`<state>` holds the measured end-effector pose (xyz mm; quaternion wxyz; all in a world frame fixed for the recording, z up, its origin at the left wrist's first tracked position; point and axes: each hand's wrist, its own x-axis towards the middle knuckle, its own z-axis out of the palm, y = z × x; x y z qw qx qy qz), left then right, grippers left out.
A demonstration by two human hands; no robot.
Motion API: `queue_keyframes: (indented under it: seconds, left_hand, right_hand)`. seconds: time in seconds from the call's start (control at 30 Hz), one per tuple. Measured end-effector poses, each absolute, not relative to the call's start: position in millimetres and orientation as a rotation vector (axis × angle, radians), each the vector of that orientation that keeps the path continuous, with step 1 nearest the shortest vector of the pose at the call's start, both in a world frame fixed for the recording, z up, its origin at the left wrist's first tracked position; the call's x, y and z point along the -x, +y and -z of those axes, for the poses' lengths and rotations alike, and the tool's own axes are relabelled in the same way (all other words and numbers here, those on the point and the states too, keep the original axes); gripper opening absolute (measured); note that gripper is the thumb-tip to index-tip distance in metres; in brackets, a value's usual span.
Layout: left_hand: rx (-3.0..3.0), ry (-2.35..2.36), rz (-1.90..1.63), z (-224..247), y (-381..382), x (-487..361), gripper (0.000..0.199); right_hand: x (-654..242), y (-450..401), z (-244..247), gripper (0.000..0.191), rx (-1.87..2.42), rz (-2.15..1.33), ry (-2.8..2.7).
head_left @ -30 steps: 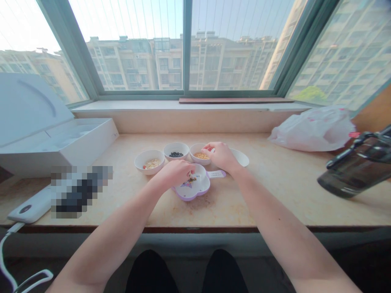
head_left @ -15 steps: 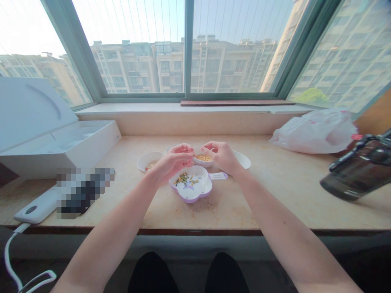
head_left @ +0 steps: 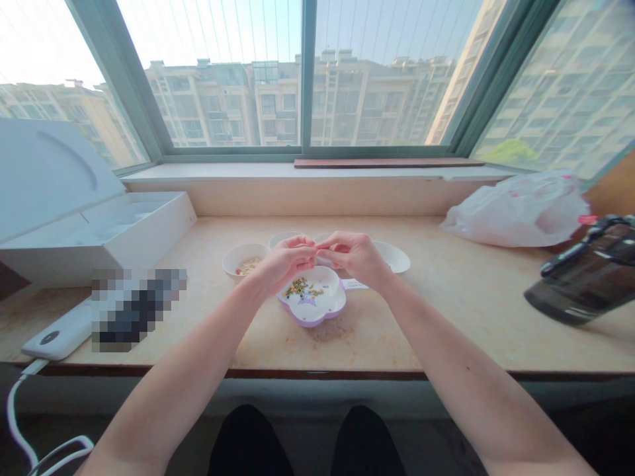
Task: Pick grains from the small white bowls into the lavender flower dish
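Note:
My left hand (head_left: 292,259) is cupped above the purple-rimmed bowl, its fingers curled; whatever it holds, if anything, is hidden. The thumb and fingers of my right hand (head_left: 353,256) are pinched together, their tips meeting my left fingertips; anything between them is too small to name. Below them, the white flower-shaped bowl (head_left: 325,301) with a purple rim contains small mixed green and yellow grains (head_left: 300,289). Its handle (head_left: 353,283) is partly covered by my right hand. A white bowl (head_left: 229,261) with pale and reddish bits stands left of my left hand.
Behind my hands are partly hidden white dishes, including one at the right (head_left: 397,256). An open white box (head_left: 149,228) and a white power bank (head_left: 59,337) with a cable lie left. A plastic bag (head_left: 516,210) and dark bottle (head_left: 575,287) are right.
My right hand has moved left, from over the bowl of yellow grains to my left fingertips. It now covers most of that bowl. My left hand has stayed nearly in place.

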<state>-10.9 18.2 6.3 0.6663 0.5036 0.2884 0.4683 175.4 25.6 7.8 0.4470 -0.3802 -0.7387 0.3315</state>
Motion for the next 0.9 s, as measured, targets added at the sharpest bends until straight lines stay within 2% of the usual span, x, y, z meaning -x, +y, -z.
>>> queue_keyframes:
  seconds: [0.2, 0.33, 0.47, 0.57, 0.7, 0.9]
  left_hand:
    - [-1.181, 0.707, -1.093, -4.8, 18.9, 11.8, 0.030]
    - [-1.590, 0.915, -1.029, -2.8, 16.4, 11.2, 0.018]
    - [-2.359, 1.099, -0.660, 2.5, 13.8, 10.4, 0.012]
    - [-2.640, 1.057, -0.384, 5.2, 12.1, 8.9, 0.013]
    - [-2.684, 1.031, -0.307, 6.5, 11.6, 6.7, 0.016]
    - [-2.669, 1.031, -0.281, 10.4, 14.6, 5.6, 0.015]
  right_hand:
    - [-174.1, 24.1, -9.4, 0.032, 0.989, -0.714, -1.837]
    - [-185.6, 32.4, -14.6, 0.027, 1.081, -0.549, -1.876]
    - [-212.7, 50.4, -18.8, 0.020, 1.441, -0.218, -1.889]
    - [-235.9, 60.6, -18.8, 0.017, 1.786, -0.097, -1.892]
    - [-258.1, 64.9, -17.8, 0.016, 2.050, -0.137, -1.910]
    - [-265.1, 64.7, -18.5, 0.007, 2.168, -0.274, -1.880]
